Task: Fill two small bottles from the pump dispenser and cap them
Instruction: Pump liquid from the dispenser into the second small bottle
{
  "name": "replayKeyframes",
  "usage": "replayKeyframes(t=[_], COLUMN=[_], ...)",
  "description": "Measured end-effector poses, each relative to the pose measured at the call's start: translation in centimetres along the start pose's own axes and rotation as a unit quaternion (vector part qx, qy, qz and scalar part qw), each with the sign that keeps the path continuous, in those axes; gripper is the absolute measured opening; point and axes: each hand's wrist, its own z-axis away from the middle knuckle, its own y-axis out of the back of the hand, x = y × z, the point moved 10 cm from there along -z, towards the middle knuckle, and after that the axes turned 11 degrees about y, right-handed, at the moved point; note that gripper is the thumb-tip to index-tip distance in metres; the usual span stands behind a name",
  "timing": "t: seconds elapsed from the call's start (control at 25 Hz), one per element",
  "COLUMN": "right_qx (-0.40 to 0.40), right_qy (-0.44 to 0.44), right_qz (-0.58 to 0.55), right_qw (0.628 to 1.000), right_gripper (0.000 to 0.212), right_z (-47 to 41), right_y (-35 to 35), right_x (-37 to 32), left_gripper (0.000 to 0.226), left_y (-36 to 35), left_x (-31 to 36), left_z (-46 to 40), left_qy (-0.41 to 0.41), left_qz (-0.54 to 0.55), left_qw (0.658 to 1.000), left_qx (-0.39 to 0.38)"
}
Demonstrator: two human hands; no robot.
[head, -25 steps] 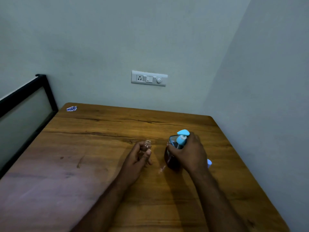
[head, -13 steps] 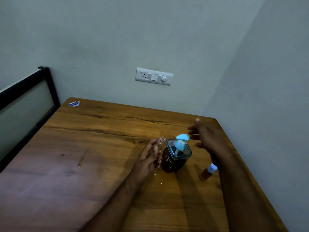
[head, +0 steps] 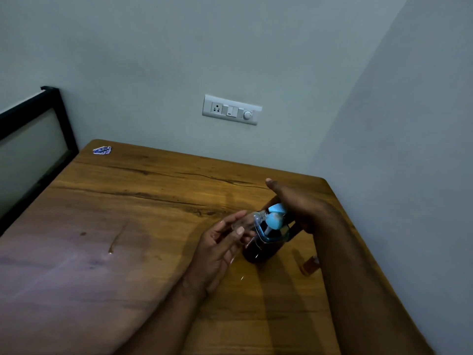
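Two bare hands are busy over a brown wooden table [head: 143, 206] that sits in the corner of a room. The left hand [head: 220, 244] holds a small clear bottle [head: 247, 221]. Its fingers are curled round the bottle, with the thumb on the near side. The bottle is tipped over, and its open mouth points at the blue spout of the pump dispenser [head: 266, 239]. The mouth is right up against the spout, but I cannot tell if they touch.

The pump dispenser stands on the table between the two arms. It has a dark brown body, a clear blue rim on top and a light blue pump head. The right hand [head: 294, 203] lies flat on top of the pump head. Its fingers are straight and spread, not wrapped round anything.

A second small bottle [head: 308, 266] lies on the table just to the right of the dispenser. It looks orange-brown, and the right arm hides part of it.

Far back on the table, near the left corner, is a small blue and white sticker [head: 101, 150]. On the wall above the table is a white switch board [head: 231, 110] with a socket and a round knob. A black frame [head: 38, 124] stands to the left of the table.
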Motion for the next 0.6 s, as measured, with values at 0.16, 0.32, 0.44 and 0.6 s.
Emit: replayKeyframes(t=[0.16,0.32,0.44,0.6], right_qx=[-0.001,-0.007,-0.013,-0.008], right_qy=[-0.012,-0.03,-0.047,-0.039], right_qz=[0.028,0.044,0.042,0.044], right_qw=[1.0,0.999,0.998,0.998], right_gripper=[0.074,0.073,0.073,0.068], right_z=[0.3,0.4,0.5,0.2], right_y=[-0.2,-0.9,-1.2,-1.2], right_x=[-0.5,-0.6,-0.3,-0.3], left_gripper=[0.048,0.05,0.052,0.043], left_y=[-0.4,-0.2,-0.3,-0.1], left_x=[0.4,0.1,0.1,-0.1], left_z=[0.1,0.0,-0.3,-0.9], left_qy=[-0.009,-0.005,-0.01,-0.016], left_qz=[-0.009,-0.043,-0.048,-0.025], left_qw=[1.0,0.999,0.999,1.0], left_qx=[-0.005,-0.006,0.001,0.008])
